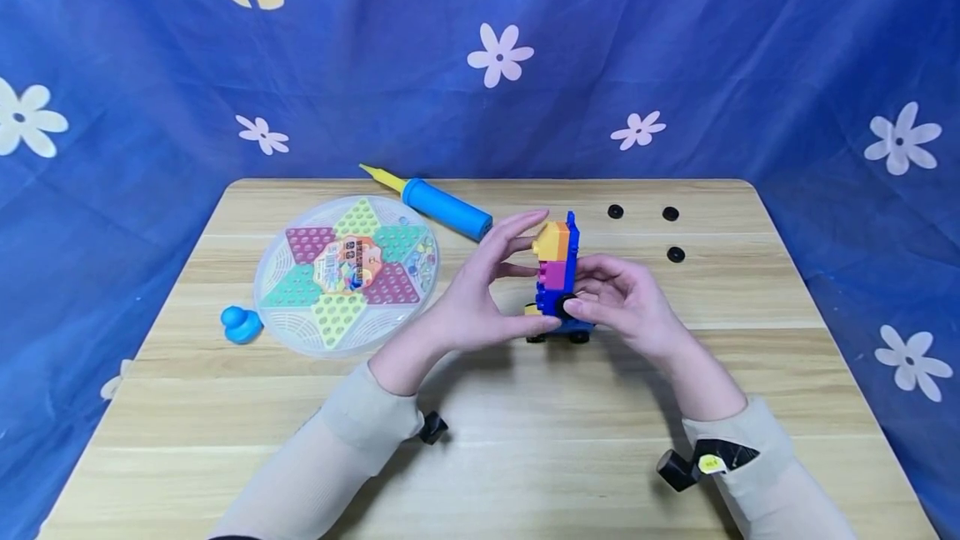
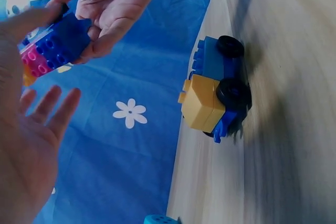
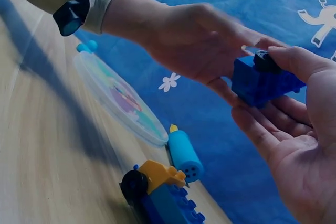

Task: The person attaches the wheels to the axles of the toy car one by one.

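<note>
My right hand (image 1: 626, 307) pinches a tall stack of toy building bricks (image 1: 554, 276), blue, pink, orange and yellow, with the thumb by a black wheel (image 3: 265, 62) on its blue part. Around the other side is my left hand (image 1: 480, 298), its fingers mostly straight and spread. The left thumb reaches the blue part near the wheel; in the left wrist view the other left fingers (image 2: 62, 109) look apart from the bricks. Below the hands, a small blue and yellow brick car (image 2: 209, 90) with black wheels stands on the table.
Three loose black wheels (image 1: 671, 213) lie at the back right of the table. To the left are a round Chinese checkers board (image 1: 272, 319), a blue hand pump (image 1: 450, 210) with a yellow nozzle and a small blue duck (image 1: 242, 326). A blue flowered cloth (image 1: 570, 123) hangs behind.
</note>
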Available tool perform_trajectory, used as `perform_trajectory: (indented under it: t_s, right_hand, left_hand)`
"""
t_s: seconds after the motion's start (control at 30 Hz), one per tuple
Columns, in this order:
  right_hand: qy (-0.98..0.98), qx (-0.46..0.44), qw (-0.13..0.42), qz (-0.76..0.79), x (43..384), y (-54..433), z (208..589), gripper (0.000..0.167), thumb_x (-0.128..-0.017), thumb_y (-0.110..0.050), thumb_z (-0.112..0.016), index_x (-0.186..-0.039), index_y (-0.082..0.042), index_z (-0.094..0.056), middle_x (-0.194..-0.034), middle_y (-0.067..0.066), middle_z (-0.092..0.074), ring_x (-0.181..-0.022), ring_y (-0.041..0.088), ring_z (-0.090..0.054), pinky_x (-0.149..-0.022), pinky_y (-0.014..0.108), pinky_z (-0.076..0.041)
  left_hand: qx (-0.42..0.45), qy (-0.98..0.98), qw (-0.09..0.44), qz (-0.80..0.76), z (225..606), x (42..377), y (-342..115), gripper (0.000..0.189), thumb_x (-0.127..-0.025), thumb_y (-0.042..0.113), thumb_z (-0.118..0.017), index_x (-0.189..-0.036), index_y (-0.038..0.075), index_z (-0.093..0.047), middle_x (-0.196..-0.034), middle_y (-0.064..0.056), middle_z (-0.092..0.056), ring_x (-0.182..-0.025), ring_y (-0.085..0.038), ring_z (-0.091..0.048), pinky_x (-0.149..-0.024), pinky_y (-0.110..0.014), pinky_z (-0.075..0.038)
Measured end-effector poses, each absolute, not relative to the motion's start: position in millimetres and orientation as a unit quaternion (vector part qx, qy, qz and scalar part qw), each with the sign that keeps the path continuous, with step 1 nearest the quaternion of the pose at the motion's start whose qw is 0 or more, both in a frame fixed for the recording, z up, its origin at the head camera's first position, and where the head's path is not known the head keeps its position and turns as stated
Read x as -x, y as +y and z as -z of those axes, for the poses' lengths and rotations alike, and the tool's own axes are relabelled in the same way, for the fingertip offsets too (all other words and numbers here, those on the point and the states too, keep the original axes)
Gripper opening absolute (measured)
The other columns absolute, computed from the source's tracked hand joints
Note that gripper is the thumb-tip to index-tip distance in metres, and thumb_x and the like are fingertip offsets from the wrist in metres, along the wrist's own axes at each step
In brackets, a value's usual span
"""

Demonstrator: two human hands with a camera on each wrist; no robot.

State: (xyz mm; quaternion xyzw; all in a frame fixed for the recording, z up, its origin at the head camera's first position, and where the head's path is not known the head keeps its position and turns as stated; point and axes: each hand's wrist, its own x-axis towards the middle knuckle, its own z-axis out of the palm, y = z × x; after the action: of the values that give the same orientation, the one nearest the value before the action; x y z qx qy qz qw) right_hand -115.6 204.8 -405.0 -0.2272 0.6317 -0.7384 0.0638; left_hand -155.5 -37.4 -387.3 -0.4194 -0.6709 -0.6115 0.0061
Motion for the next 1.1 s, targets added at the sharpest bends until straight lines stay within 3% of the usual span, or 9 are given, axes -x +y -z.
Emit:
perform_trajectory:
  t_s: [0.23, 0.47, 0.63, 0.8, 0.93, 1.03, 1.1]
  right_hand:
    - [0.648, 0.211, 0.027, 0.731, 116.5, 199.1, 406.5, 0.037, -0.090, 0.016, -0.073, -0.124, 0.016, -0.060, -0.112, 0.016, -0.072, -0.099, 0.022, -0.073, -0.088, 0.032, -0.061]
    - [0.681, 0.199, 0.030, 0.704, 121.3, 198.7, 410.7, 0.041, -0.091, 0.012, -0.075, -0.130, 0.015, -0.059, -0.117, 0.021, -0.069, -0.103, 0.023, -0.072, -0.090, 0.033, -0.061]
    - [0.699, 0.214, 0.043, 0.681, 128.6, 208.7, 414.6, 0.046, -0.093, 0.012, -0.074, -0.135, 0.013, -0.058, -0.129, 0.026, -0.064, -0.108, 0.025, -0.072, -0.090, 0.034, -0.061]
    - [0.731, 0.224, 0.004, 0.644, 142.0, 235.8, 421.8, 0.045, -0.091, 0.017, -0.072, -0.134, 0.014, -0.059, -0.129, 0.033, -0.063, -0.106, 0.023, -0.073, -0.092, 0.034, -0.060]
    - [0.802, 0.177, -0.045, 0.569, 154.7, 267.3, 430.4, 0.040, -0.093, 0.006, -0.077, -0.131, 0.009, -0.064, -0.124, 0.026, -0.067, -0.102, 0.021, -0.073, -0.089, 0.026, -0.059]
    - [0.862, 0.138, -0.073, 0.483, 163.9, 292.3, 438.2, 0.040, -0.093, -0.006, -0.082, -0.129, 0.004, -0.067, -0.126, 0.019, -0.066, -0.106, 0.028, -0.069, -0.085, 0.018, -0.056]
    - [0.891, 0.115, -0.082, 0.432, 168.8, 307.6, 443.3, 0.042, -0.093, -0.012, -0.084, -0.129, 0.003, -0.068, -0.131, 0.016, -0.061, -0.111, 0.035, -0.065, -0.084, 0.021, -0.055]
  left_hand:
    - [0.307, -0.695, -0.056, 0.648, 384.3, 156.1, -29.0, 0.076, -0.096, 0.010, -0.080, -0.161, 0.023, -0.043, -0.143, -0.006, -0.060, -0.123, -0.024, -0.064, -0.099, -0.041, -0.057]
    - [0.281, -0.692, -0.058, 0.663, 387.8, 159.6, -23.7, 0.059, -0.100, 0.008, -0.075, -0.155, 0.013, -0.052, -0.113, -0.011, -0.070, -0.101, -0.025, -0.072, -0.088, -0.040, -0.062]
    - [0.271, -0.680, -0.068, 0.678, 393.2, 161.7, -27.9, 0.057, -0.102, 0.007, -0.073, -0.154, 0.017, -0.054, -0.120, -0.014, -0.065, -0.098, -0.028, -0.073, -0.081, -0.037, -0.063]
    - [0.249, -0.689, -0.079, 0.676, 396.5, 163.5, -37.2, 0.054, -0.104, 0.014, -0.072, -0.153, 0.025, -0.054, -0.127, -0.014, -0.060, -0.100, -0.030, -0.072, -0.075, -0.035, -0.062]
    - [0.235, -0.705, -0.080, 0.664, 398.0, 163.0, -46.3, 0.052, -0.103, 0.018, -0.073, -0.151, 0.030, -0.055, -0.127, -0.012, -0.061, -0.100, -0.028, -0.072, -0.070, -0.033, -0.060]
    - [0.231, -0.705, -0.077, 0.666, 400.0, 162.7, -51.9, 0.051, -0.103, 0.016, -0.073, -0.150, 0.027, -0.055, -0.125, -0.014, -0.060, -0.098, -0.028, -0.073, -0.068, -0.031, -0.060]
    - [0.231, -0.702, -0.075, 0.669, 401.4, 162.6, -54.4, 0.051, -0.103, 0.013, -0.072, -0.150, 0.024, -0.054, -0.124, -0.015, -0.060, -0.096, -0.029, -0.073, -0.068, -0.032, -0.059]
